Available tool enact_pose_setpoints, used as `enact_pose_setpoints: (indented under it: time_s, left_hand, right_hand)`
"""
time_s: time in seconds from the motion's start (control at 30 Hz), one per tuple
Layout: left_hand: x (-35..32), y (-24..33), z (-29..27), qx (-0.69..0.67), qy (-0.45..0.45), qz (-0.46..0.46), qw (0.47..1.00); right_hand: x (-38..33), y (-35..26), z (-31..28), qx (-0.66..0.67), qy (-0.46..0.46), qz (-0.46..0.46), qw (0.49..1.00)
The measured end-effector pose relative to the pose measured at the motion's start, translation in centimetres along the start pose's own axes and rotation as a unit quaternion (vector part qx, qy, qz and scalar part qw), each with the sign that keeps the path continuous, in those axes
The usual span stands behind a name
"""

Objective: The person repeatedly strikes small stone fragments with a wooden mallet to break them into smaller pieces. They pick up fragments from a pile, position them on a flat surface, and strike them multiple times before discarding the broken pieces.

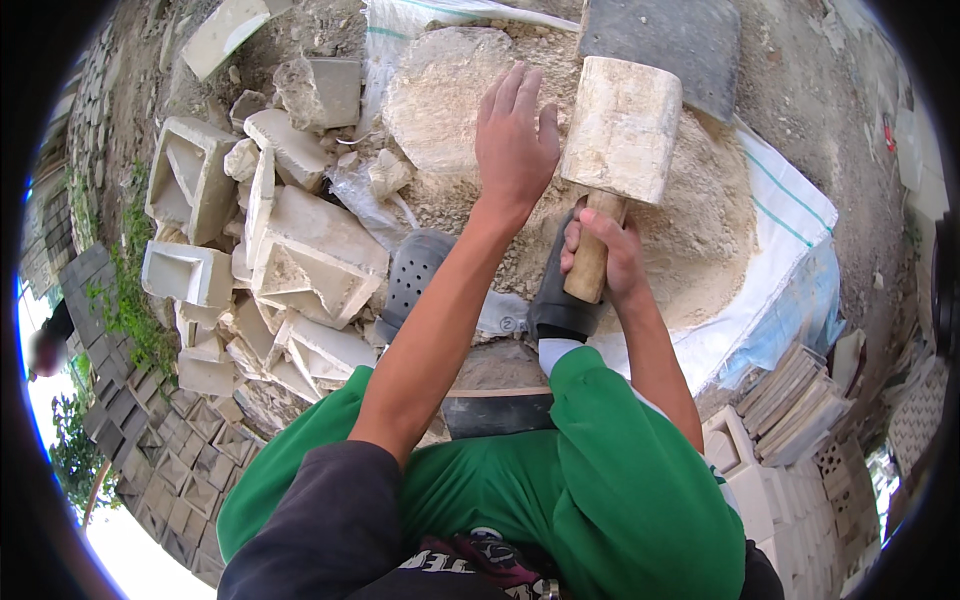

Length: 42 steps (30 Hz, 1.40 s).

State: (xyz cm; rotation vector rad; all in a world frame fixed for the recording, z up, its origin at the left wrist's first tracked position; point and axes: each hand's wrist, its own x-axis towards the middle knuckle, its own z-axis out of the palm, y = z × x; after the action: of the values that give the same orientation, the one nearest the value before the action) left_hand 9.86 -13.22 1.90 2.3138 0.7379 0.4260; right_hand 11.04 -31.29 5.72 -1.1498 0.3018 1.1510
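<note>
My right hand [617, 250] is wrapped round the short wooden handle of a mallet [624, 130]. Its thick, blocky head is coated in pale dust and points away from me, above a heap of crushed pale rubble [700, 235]. My left hand [515, 145] is stretched out with its fingers extended and thumb apart, holding nothing. It lies over the right edge of a flat, dusty stone slab [440, 100]; whether it touches the slab or the rubble I cannot tell. Underneath the rubble spreads a white woven sheet [785, 200] with green stripes.
Broken pale hollow blocks [320, 250] are piled at the left. A dark grey slab [665, 45] lies beyond the mallet. My feet in dark clogs [415, 275] rest at the rubble's near edge. Stacked flat tiles [795, 405] and pale blocks [760, 490] stand at the right.
</note>
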Motion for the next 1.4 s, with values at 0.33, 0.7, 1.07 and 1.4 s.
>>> enact_pose_setpoints:
  time_s: [0.33,0.7,1.07,1.4]
  left_hand:
    - [-4.4,-1.4,5.4,0.043,-0.059,0.119,0.990]
    - [-4.1,-1.2,4.3,-0.091,-0.162,0.146,0.972]
    - [-8.2,0.5,3.5,0.036,-0.081,-0.039,0.995]
    - [-6.8,-0.4,2.5,-0.116,-0.148,0.039,0.981]
  right_hand:
    - [0.2,0.4,-0.1,-0.010,-0.025,-0.039,0.999]
    - [0.0,0.6,-0.3,0.035,-0.056,-0.067,0.996]
    - [0.2,1.0,-0.6,0.091,-0.053,-0.059,0.993]
    - [0.0,0.7,-0.4,0.051,-0.054,-0.064,0.995]
